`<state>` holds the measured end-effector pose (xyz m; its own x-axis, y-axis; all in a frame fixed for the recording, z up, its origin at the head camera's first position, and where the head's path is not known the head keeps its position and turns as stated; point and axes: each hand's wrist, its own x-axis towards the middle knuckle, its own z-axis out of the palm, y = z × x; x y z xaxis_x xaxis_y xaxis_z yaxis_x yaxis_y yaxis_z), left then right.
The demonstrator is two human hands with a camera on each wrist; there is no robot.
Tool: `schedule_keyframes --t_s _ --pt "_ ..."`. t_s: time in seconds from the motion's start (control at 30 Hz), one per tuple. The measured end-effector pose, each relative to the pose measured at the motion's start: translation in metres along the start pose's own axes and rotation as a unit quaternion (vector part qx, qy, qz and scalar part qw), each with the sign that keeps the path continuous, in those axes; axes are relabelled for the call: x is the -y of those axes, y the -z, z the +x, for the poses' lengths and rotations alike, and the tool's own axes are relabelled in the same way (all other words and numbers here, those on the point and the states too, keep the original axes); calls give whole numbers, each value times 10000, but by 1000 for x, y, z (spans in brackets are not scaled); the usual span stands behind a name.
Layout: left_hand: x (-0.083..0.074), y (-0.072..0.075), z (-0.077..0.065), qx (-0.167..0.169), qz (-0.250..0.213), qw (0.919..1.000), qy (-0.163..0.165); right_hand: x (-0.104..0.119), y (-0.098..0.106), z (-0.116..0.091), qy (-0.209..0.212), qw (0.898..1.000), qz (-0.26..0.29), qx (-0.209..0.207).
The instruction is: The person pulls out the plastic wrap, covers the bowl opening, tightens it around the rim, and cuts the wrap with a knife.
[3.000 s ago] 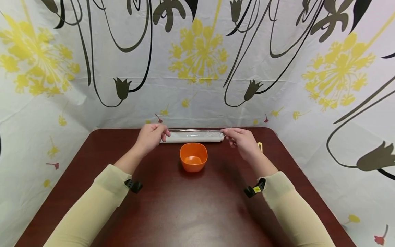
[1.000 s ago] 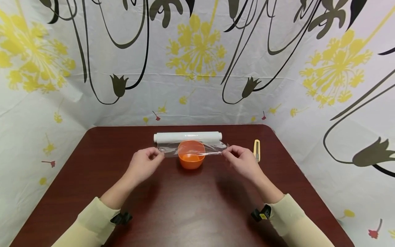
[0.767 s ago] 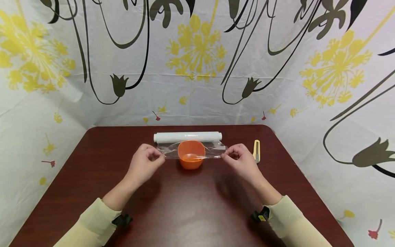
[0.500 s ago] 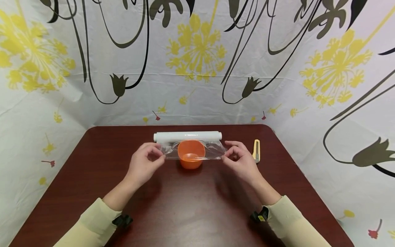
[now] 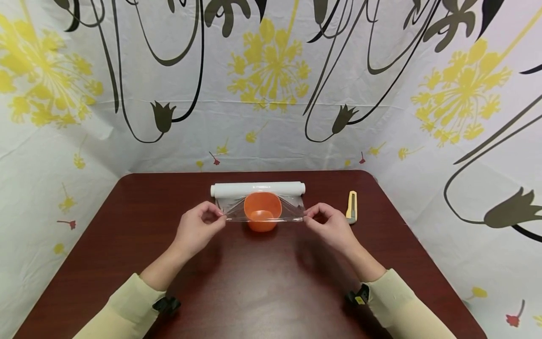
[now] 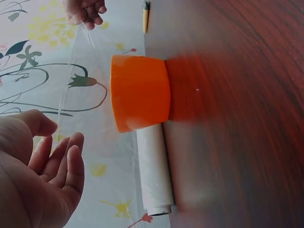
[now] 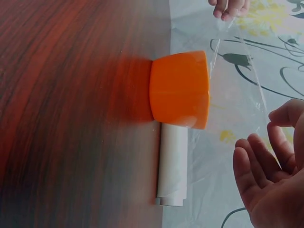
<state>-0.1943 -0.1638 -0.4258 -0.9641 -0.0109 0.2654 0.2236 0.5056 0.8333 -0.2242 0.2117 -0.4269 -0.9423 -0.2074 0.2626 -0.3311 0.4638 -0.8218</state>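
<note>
One bowl (image 6: 140, 92): orange, upright on the table (image 5: 262, 282), toward the far side.
Film (image 5: 292, 217): clear, runs off the roll (image 5: 258, 189) and spans above the bowl; near edge pulled straight between left hand (image 5: 196, 228) and right hand (image 5: 332, 228), higher than the bowl's rim in both wrist views; film touching rim, can't tell.
Roll: white, lies crosswise just behind the bowl, sticks out past it both sides.
Left hand: left of the bowl, thumb and index finger pinch the film's near edge, other fingers loosely bent.
Right hand: right of the bowl, thumb and index finger pinch the other end of that edge, other fingers half curled.
Cutter (image 5: 352, 207): yellow, on the table, right of the bowl, past the right hand.
Sleeves (image 5: 123, 306): pale, one per arm, nearer the person than the bowl.
Wrist gadgets (image 5: 166, 304): black, one per wrist, also nearer than the bowl.
Cloth (image 5: 190, 141): whitish, yellow and grey flowers, hangs behind the bowl, beyond the table's far edge.
</note>
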Motion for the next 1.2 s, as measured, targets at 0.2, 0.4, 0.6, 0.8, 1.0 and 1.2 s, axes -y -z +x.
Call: schedule_keyframes --t_s 0.2,0.4,0.6,0.8,1.0,1.2 --pt "2 -1 -2 101 8 9999 123 1 -1 -2 -40 9996 -248 95" --pt "9 -4 -4 227 97 9996 109 -4 -2 -6 44 9983 -526 260" --pt "12 -4 -5 358 280 9990 10 -10 0 -8 217 9950 -875 436" --pt "9 -1 -5 302 252 9992 -121 -8 3 -8 423 9949 -821 403" --pt "8 0 -8 295 171 9994 -112 -3 4 -9 486 9958 -740 247" --pt "9 0 -10 291 -25 9994 -177 -1 4 -11 548 9964 -642 119"
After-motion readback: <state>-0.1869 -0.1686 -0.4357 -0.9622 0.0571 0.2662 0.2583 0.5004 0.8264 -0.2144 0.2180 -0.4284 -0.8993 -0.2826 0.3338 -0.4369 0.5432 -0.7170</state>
